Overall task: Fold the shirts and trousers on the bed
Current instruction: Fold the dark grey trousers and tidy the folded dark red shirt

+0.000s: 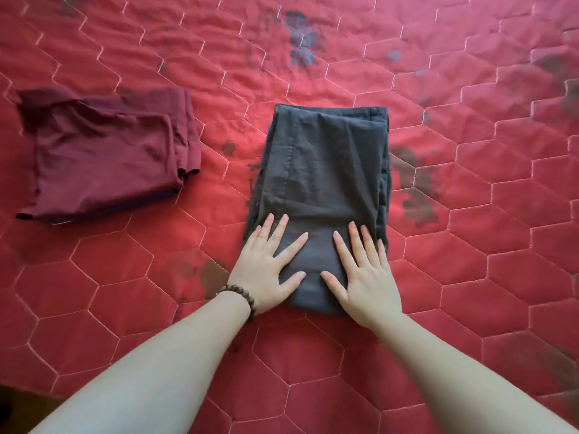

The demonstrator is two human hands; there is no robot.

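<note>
1. Grey trousers (322, 183): folded into a compact oblong, laid at the centre of the bed (470, 277), long axis running twelve to six o'clock.
2. Left hand (266, 267): laid flat, fingers straight and spread, pressed on the near end of the trousers at seven o'clock; nothing is gripped. A beaded bracelet (241, 297) is worn at the wrist.
3. Right hand (365, 274): likewise flat and spread, pressed at five o'clock.
4. Maroon shirt (106, 155): folded, set apart at nine o'clock.
5. Step judged: smoothing of the finished fold.
6. Next move judged: the trousers may be set beside the shirt, lifted from beneath so the layers are kept aligned.
</note>
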